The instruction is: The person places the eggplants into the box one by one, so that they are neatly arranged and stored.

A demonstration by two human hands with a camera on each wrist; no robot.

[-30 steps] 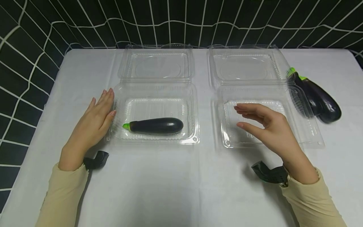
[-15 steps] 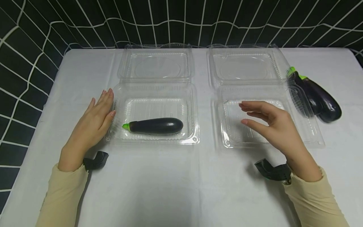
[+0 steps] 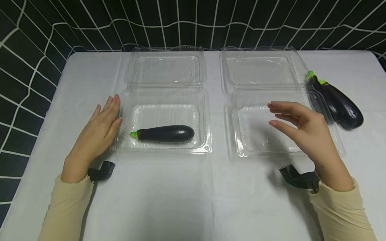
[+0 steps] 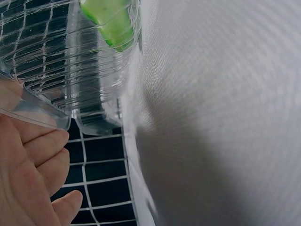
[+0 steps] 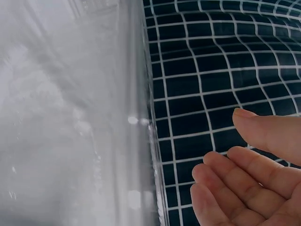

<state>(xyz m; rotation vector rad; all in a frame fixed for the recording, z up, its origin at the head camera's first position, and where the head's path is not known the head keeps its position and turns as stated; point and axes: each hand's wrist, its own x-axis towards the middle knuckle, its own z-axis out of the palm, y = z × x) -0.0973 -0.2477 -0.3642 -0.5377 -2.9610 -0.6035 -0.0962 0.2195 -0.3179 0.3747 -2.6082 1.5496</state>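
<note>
Two clear plastic clamshell boxes lie with their lids folded back. In the left clamshell box [image 3: 169, 97] rests a dark purple eggplant [image 3: 166, 134], its green stem pointing left. My left hand [image 3: 98, 130] has straight fingers against that box's left side; the left wrist view shows the fingers beside the clear wall. Above the right clamshell box [image 3: 247, 130], my right hand [image 3: 307, 127] hovers with fingers gently bent and thumb apart, holding nothing. A second eggplant [image 3: 343, 103] lies on the cloth right of that box, its left part seen through the clear plastic.
A white cloth [image 3: 181, 190] covers the table. Behind it and along the left stands a dark wall with a white grid [image 3: 193, 20]. The left lid [image 3: 167, 68] and right lid [image 3: 259, 68] lie near the far edge.
My right hand has moved right and slightly away from me over the right box. The left hand, both boxes and both eggplants stay where they were.
</note>
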